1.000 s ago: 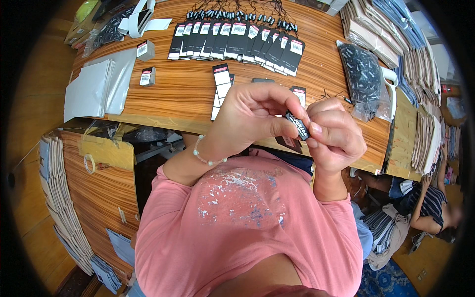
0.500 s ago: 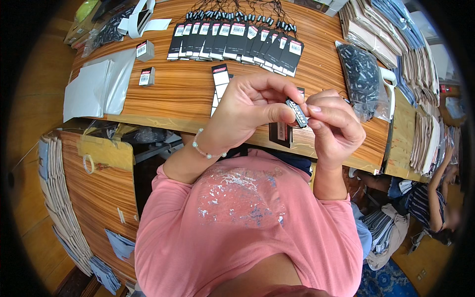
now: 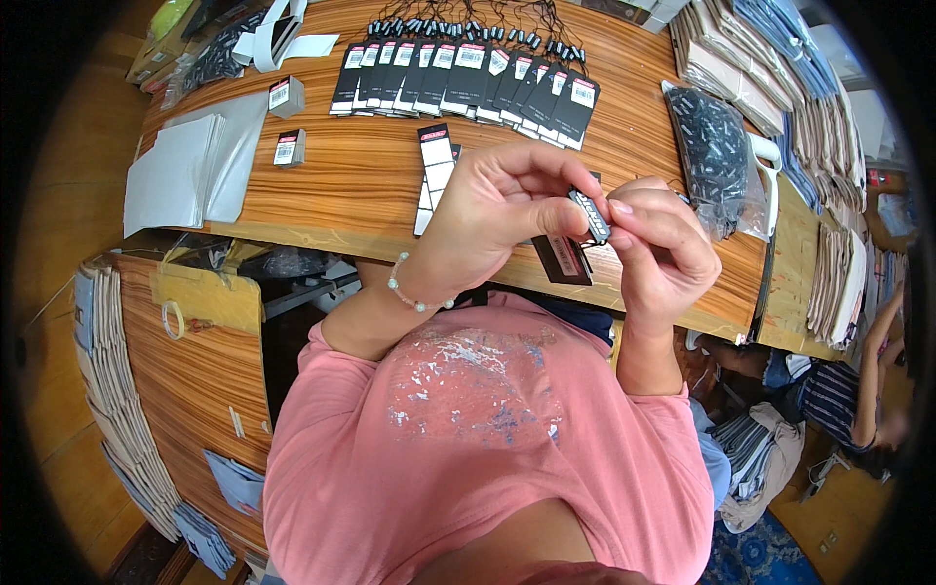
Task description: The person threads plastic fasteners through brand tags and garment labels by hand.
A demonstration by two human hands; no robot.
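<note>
My left hand (image 3: 522, 200) pinches a small black plastic hang-tag seal (image 3: 590, 215) with pale raised lettering between thumb and forefinger. Beside it, my right hand (image 3: 668, 244) has its thumb and fingertips pressed together at the seal's right edge; what they pinch is too small to make out. Below the seal dangles a black hang tag (image 3: 563, 261), tilted over the table's front edge. Just left of my left hand, black-and-white label strips (image 3: 435, 161) lie on the table. A row of black hang tags (image 3: 466, 83) with white barcode stickers and corded seals is fanned out beyond both hands.
Two small stacks of stickers (image 3: 289, 147) and white sheets (image 3: 175, 175) lie on the left. A clear bag of black seals (image 3: 717, 156) sits on the right beside a white handle (image 3: 767, 166). Folded garments (image 3: 736, 58) are piled farther right. Another person (image 3: 843, 395) is at lower right.
The seal has turned slightly and shifted a little to the right in my left fingers. The hanging tag has swung from upright to slanted. Both hands stay close together.
</note>
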